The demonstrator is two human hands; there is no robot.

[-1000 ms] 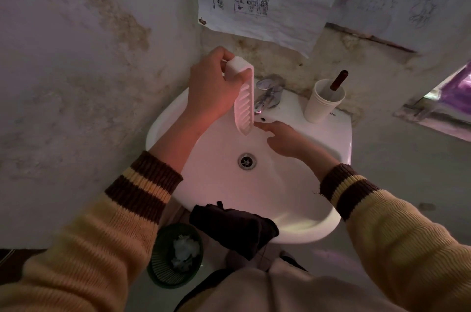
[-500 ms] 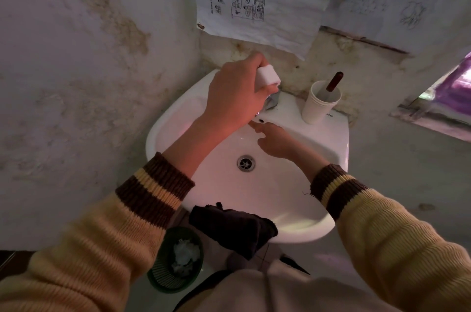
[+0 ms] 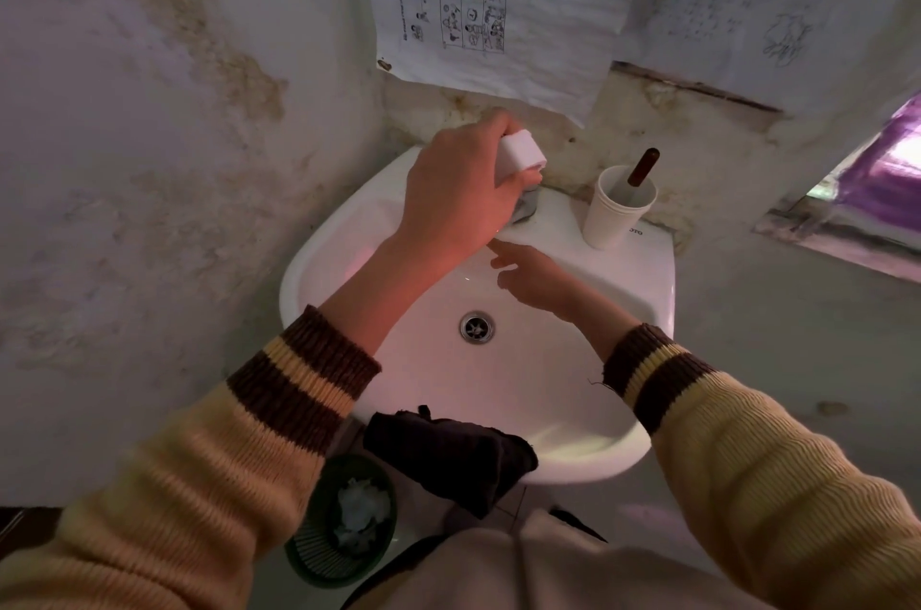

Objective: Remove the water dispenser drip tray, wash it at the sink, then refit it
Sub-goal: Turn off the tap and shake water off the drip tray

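Observation:
My left hand (image 3: 456,190) grips the white drip tray (image 3: 521,156) above the back of the white sink (image 3: 319,260). Only the tray's top end shows past my fingers; the rest is hidden behind the hand. The hand also covers most of the metal tap (image 3: 526,208). My right hand (image 3: 536,278) is inside the basin below the tap, fingers spread and pointing left, holding nothing. The drain (image 3: 477,326) lies in the basin's middle.
A white cup (image 3: 613,213) with a brown-handled item stands on the sink's back ledge, right of the tap. A dark cloth (image 3: 448,455) hangs over the front rim. A green bin (image 3: 344,524) sits on the floor below. Stained walls and paper sheets (image 3: 498,11) close in.
My left hand moved the drip tray right and back over the tap, turning it so only its end shows. My right hand stayed in the basin below.

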